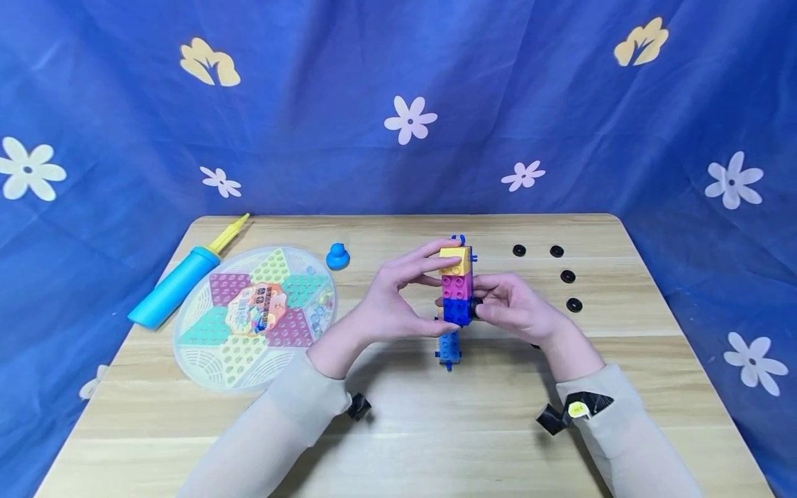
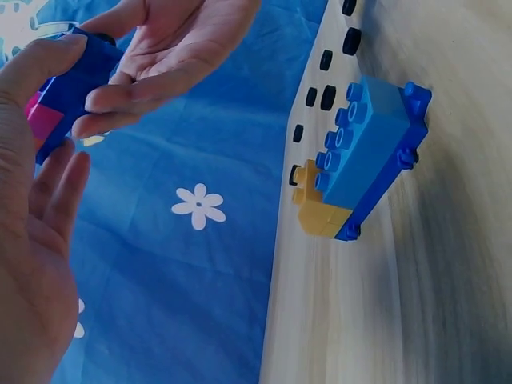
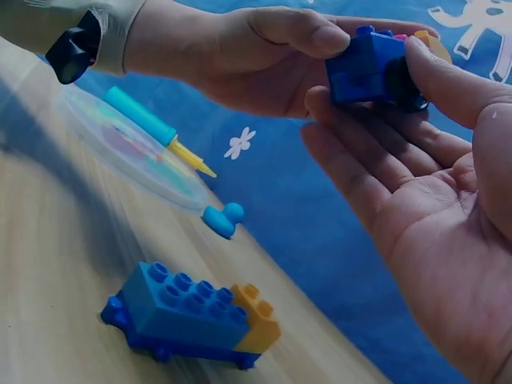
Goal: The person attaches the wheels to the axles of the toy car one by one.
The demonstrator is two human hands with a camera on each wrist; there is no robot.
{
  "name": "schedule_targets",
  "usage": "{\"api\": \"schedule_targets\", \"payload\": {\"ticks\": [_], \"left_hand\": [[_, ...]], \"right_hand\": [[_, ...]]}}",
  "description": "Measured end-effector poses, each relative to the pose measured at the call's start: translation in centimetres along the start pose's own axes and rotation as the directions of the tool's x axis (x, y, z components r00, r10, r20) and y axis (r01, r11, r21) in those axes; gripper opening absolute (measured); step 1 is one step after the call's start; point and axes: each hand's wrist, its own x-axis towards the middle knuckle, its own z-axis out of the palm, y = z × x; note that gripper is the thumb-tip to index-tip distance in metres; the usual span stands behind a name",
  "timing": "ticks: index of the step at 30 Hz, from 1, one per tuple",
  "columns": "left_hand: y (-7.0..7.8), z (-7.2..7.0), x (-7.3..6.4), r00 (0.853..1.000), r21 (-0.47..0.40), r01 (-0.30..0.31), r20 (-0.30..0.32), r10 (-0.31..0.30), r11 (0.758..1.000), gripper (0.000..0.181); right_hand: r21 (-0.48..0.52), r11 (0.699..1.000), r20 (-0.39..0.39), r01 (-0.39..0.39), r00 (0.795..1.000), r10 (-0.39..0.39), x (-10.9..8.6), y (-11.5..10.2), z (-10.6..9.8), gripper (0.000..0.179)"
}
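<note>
My left hand (image 1: 398,297) grips a block car (image 1: 456,285) between thumb and fingers, holding it up over the table. Yellow, pink and dark blue blocks make up the car, on a blue base with small axle pegs. Against the dark blue end, my right hand (image 1: 513,304) pinches a black wheel (image 3: 404,82) with its thumb; its other fingers spread under the car in the right wrist view. Below the hands, a second block car (image 2: 364,152), light blue with a yellow end, rests on the table, its pegs bare of wheels.
Several loose black wheels (image 1: 568,277) lie on the table (image 1: 461,443) at right. A round Chinese checkers board (image 1: 255,318) lies at left, with a blue and yellow hand pump (image 1: 180,283) beside it. A small blue duck (image 1: 337,256) stands near the back edge.
</note>
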Motion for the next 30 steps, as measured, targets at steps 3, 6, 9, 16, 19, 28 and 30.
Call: {"api": "schedule_targets", "payload": {"ticks": [3, 6, 9, 16, 19, 28, 30], "left_hand": [[0.0, 0.0, -0.1, 1.0, 0.012, 0.014, 0.007, -0.014, 1.0, 0.089], [-0.1, -0.1, -0.3, 1.0, 0.033, 0.026, 0.005, -0.027, 0.999, 0.09], [-0.3, -0.2, -0.4, 0.999, 0.042, 0.043, -0.013, -0.042, 0.998, 0.094], [-0.4, 0.0, -0.3, 0.98, 0.027, 0.185, -0.078, -0.183, 0.982, 0.094], [-0.5, 0.2, -0.2, 0.959, 0.04, 0.269, -0.109, -0.263, 0.962, 0.091], [-0.9, 1.0, 0.5, 0.901, -0.007, 0.39, -0.206, -0.383, 0.921, 0.078], [-1.0, 1.1, 0.7, 0.893, -0.02, 0.4, -0.216, -0.395, 0.916, 0.076]], "right_hand": [[0.02, 1.0, -0.018, 0.009, 1.0, -0.008, 0.0, 0.4, -0.1, 0.039], [-0.016, 0.999, -0.056, 0.028, 0.998, -0.029, -0.1, 0.5, -0.2, 0.038], [-0.054, 0.998, -0.118, 0.034, 0.992, -0.04, 0.0, 0.4, -0.1, 0.04], [-0.1, 0.995, -0.25, 0.023, 0.967, -0.047, 0.3, 0.1, 0.2, 0.044], [-0.138, 0.99, -0.288, 0.007, 0.956, -0.047, 0.5, 0.1, 0.4, 0.044], [-0.303, 0.95, -0.446, -0.074, 0.892, -0.072, 1.0, 0.0, 1.3, 0.049], [-0.317, 0.945, -0.464, -0.085, 0.883, -0.076, 1.1, 0.1, 1.4, 0.05]]}}
